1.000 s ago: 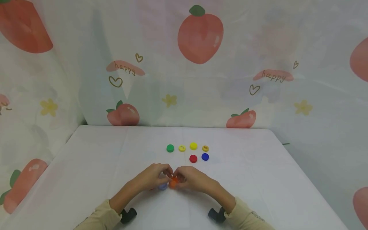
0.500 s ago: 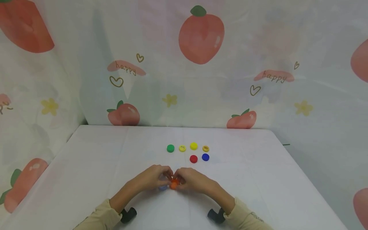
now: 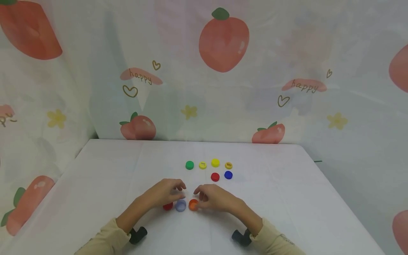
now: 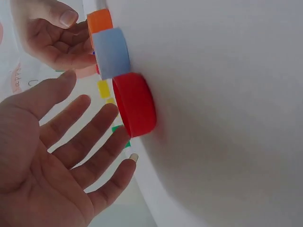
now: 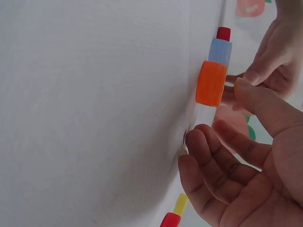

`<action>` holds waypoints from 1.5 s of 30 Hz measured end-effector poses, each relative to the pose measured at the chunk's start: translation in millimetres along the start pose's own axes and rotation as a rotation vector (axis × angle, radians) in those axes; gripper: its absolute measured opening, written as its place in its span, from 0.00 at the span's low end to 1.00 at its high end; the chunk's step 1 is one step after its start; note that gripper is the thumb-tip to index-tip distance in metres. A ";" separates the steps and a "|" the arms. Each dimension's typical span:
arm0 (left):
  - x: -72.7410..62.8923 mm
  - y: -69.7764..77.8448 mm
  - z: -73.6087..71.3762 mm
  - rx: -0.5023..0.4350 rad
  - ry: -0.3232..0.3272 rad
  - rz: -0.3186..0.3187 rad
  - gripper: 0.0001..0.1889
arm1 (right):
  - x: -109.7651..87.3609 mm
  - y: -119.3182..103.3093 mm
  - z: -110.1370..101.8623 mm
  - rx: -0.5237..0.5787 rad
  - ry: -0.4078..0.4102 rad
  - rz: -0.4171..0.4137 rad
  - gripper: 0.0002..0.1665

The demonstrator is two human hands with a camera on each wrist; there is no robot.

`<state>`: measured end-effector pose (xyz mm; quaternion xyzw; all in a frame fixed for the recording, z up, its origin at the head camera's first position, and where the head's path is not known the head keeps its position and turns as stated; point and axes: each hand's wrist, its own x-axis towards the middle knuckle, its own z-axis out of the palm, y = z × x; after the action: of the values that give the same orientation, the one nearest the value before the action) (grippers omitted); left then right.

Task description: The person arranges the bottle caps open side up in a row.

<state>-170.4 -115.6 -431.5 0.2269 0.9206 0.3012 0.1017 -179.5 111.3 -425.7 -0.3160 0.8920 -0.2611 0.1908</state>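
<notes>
Three bottle caps sit in a near row: a red cap [image 3: 168,206], a light blue cap [image 3: 180,205] and an orange cap [image 3: 193,204]. The blue and orange caps show their hollow sides upward. My left hand [image 3: 165,192], fingers loosely spread and holding nothing, hovers over the red cap and partly hides it in the head view. Beside the orange cap is my right hand [image 3: 214,197], fingers loosely bent; its thumb tip [image 5: 244,90] overlaps the area next to the orange cap's rim. Nothing lies between its fingers.
Farther back on the white table [image 3: 287,198] lie a green cap [image 3: 189,165], several yellow caps [image 3: 215,162], another red cap [image 3: 215,176] and a dark blue cap [image 3: 228,175]. A fruit-printed curtain [image 3: 223,106] rises behind the table.
Both hands were close together with fingertips on the orange cap. They have let go and parted, the left hand moving left, and the orange cap now rests beside the light blue one.
</notes>
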 end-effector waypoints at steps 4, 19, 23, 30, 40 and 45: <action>-0.2 -2.5 -2.5 -0.011 0.052 -0.102 0.13 | 2.9 3.1 -3.7 -0.007 0.024 0.006 0.21; 24.1 -13.5 -24.1 -0.003 0.137 -0.197 0.17 | 26.9 10.2 -24.0 0.050 0.227 0.046 0.22; 30.0 -14.6 -27.1 0.002 0.157 -0.194 0.18 | 34.2 8.9 -25.9 0.067 0.279 0.062 0.24; 38.1 -14.8 -27.3 0.001 0.175 -0.209 0.21 | 48.2 7.3 -30.4 0.068 0.314 0.093 0.25; 57.2 -19.1 -22.7 -0.012 0.156 -0.247 0.22 | 68.1 11.5 -29.2 -0.001 0.347 0.142 0.26; 68.5 -21.5 -20.0 0.003 0.157 -0.240 0.21 | 74.7 15.3 -29.9 0.016 0.339 0.166 0.25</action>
<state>-244.5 -108.3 -431.9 0.0912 0.9467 0.3023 0.0645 -256.1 82.2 -424.1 -0.1913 0.9323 -0.3008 0.0611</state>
